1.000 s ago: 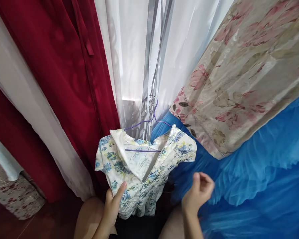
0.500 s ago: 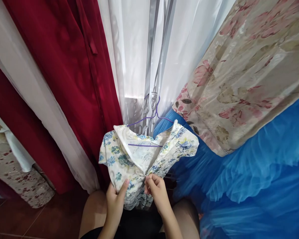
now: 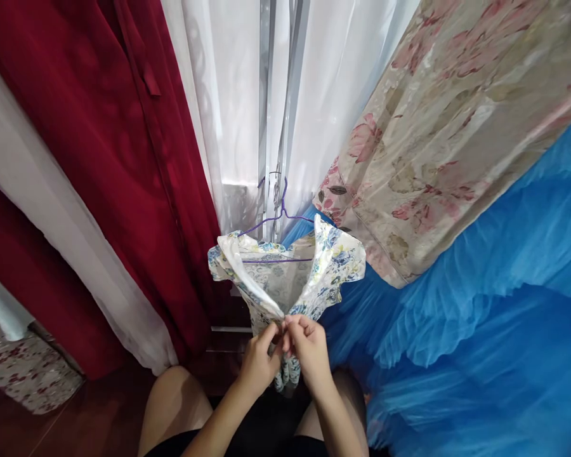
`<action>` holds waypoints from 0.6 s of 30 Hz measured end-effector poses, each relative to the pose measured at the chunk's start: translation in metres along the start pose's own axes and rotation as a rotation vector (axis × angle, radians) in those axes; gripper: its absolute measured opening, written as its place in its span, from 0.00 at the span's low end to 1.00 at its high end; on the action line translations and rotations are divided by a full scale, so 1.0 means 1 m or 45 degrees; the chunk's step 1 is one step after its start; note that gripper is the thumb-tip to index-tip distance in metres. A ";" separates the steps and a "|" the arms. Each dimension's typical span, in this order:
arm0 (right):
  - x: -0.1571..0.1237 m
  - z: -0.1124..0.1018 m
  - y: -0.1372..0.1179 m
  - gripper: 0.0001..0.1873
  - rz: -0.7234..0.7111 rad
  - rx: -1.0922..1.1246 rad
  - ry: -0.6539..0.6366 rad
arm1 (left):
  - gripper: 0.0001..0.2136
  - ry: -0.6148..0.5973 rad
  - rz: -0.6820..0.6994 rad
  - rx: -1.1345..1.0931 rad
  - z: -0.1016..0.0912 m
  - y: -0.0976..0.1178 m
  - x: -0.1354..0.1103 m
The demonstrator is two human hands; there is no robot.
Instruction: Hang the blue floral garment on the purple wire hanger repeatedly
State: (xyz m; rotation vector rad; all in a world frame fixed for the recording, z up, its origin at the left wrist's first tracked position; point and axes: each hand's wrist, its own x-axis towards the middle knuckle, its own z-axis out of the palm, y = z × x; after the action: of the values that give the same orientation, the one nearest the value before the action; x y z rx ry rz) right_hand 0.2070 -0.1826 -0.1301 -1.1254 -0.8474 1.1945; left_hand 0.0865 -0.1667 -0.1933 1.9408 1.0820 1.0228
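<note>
A short-sleeved white garment with blue and green flowers (image 3: 335, 270) hangs on a purple wire hanger (image 3: 282, 206) in front of me. Its front edges part in a V and come together where my fingers are. My left hand (image 3: 261, 358) pinches the fabric at the foot of the V. Right beside it, my right hand (image 3: 307, 346) is closed on the garment's other front edge, fingertips touching those of the left. Any fastener between the fingertips is hidden. Below my hands, the garment's lower part bunches up above my lap.
Dark red cloth (image 3: 171, 190) and white sheer cloth (image 3: 238, 95) hang behind and to the left. At the right are a beige cloth with pink flowers (image 3: 423, 158) and blue ruffled tulle (image 3: 457, 355). Grey metal poles (image 3: 292, 82) rise behind the hanger. Dark red tiles (image 3: 52, 431) cover the floor.
My left hand has moved right, from the garment's side to the front edge beside my right hand. The camera view has shifted slightly, and the garment's front is drawn together at my fingers.
</note>
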 end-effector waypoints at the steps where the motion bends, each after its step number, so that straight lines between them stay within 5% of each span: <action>1: 0.011 0.000 -0.012 0.20 -0.022 0.020 0.013 | 0.05 -0.066 0.027 0.072 -0.004 0.003 0.003; 9: 0.104 0.027 -0.111 0.15 -0.085 0.289 -0.090 | 0.10 -0.438 0.139 0.734 -0.057 0.010 0.008; 14: 0.108 0.036 -0.125 0.14 -0.092 0.334 -0.140 | 0.15 -0.640 0.168 0.878 -0.074 0.003 0.002; 18: 0.093 0.033 -0.125 0.14 -0.176 0.185 -0.172 | 0.10 -0.668 0.178 0.668 -0.081 0.011 0.016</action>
State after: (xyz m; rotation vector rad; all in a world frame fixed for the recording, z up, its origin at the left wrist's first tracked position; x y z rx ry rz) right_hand 0.2277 -0.0841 -0.0063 -0.8628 -0.9110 1.2061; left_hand 0.0259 -0.1421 -0.1422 2.5358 0.9734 0.2534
